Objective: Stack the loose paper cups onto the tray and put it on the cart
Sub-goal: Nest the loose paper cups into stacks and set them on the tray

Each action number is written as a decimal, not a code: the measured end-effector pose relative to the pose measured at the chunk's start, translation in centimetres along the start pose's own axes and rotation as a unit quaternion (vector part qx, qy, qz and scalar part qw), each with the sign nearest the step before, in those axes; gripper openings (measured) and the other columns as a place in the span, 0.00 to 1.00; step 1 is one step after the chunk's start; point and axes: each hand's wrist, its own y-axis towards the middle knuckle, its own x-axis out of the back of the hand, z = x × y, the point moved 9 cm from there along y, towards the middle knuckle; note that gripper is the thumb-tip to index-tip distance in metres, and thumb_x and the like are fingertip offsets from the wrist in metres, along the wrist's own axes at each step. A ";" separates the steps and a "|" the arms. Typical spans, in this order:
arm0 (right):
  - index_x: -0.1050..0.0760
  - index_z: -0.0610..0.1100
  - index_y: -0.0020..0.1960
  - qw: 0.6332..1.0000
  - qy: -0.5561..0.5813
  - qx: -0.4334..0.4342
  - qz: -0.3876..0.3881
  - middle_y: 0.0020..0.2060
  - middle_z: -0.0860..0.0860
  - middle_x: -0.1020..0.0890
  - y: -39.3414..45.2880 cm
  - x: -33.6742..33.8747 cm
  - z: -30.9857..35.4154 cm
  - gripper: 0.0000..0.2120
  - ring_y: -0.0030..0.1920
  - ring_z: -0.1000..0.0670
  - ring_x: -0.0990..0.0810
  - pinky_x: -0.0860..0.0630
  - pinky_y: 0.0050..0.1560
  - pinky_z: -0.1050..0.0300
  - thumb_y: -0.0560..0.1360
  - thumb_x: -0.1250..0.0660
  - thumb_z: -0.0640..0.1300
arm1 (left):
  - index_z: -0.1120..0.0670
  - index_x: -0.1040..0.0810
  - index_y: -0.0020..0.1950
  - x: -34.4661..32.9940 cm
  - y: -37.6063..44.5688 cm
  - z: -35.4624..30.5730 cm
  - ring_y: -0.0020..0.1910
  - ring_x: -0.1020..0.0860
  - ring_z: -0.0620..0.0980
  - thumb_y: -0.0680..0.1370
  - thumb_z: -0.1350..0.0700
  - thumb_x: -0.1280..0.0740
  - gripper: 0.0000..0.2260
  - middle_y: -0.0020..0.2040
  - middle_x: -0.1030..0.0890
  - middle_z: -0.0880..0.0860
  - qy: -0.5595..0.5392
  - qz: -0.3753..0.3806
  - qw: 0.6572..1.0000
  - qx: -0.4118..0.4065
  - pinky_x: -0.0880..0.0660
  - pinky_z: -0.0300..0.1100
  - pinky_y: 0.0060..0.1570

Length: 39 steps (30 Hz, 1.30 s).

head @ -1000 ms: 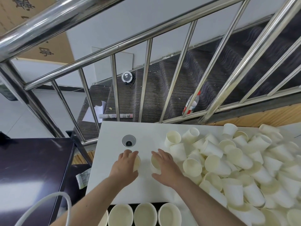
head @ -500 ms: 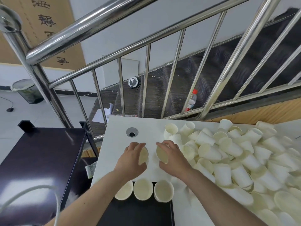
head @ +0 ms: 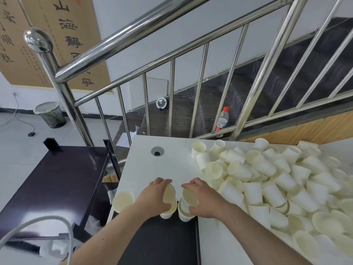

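On the wall to the left hangs a tan scroll (head: 63,41) with big black brush characters running down it. At the top of the near column I read 山, then 海 under it. The next ones down look like 靜 and a partly hidden character behind the railing (head: 122,41), too uncertain to call. Lower, past the rail, a smaller character shows, perhaps 爭, not sure. The column at the far left edge is cut off and slanted; nothing there reads cleanly. The bottle (head: 222,119) on the stairs has a red and white label, its print too small to read.
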 end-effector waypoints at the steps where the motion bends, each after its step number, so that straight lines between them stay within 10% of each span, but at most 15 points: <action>1: 0.40 0.55 0.75 1.000 -0.008 -0.001 0.000 0.66 0.55 0.37 0.0 -0.3 -0.1 0.34 0.67 0.53 0.35 0.29 0.63 0.57 0.71 0.33 0.48 | 0.46 0.42 0.76 -0.3 0.0 -0.1 0.67 0.33 0.49 0.72 0.50 0.32 0.34 0.69 0.36 0.46 0.003 0.007 1.000 -0.001 0.31 0.39 0.58; 25: 0.41 0.49 0.77 0.998 -0.029 -0.055 0.012 0.73 0.53 0.37 0.7 -4.6 -1.9 0.37 0.69 0.49 0.33 0.30 0.66 0.52 0.72 0.28 0.46 | 0.50 0.35 0.72 -3.4 0.4 0.6 0.65 0.30 0.51 0.73 0.51 0.32 0.28 0.72 0.35 0.46 0.103 0.052 0.993 -0.004 0.38 0.40 0.63; 39: 0.38 0.48 0.74 0.993 0.006 -0.058 -0.099 0.72 0.52 0.36 -0.6 3.1 -4.8 0.29 0.70 0.51 0.35 0.31 0.66 0.53 0.76 0.33 0.48 | 0.49 0.36 0.73 -0.8 1.9 -4.9 0.66 0.30 0.49 0.78 0.48 0.37 0.24 0.71 0.34 0.47 0.013 -0.058 0.998 -0.014 0.33 0.41 0.65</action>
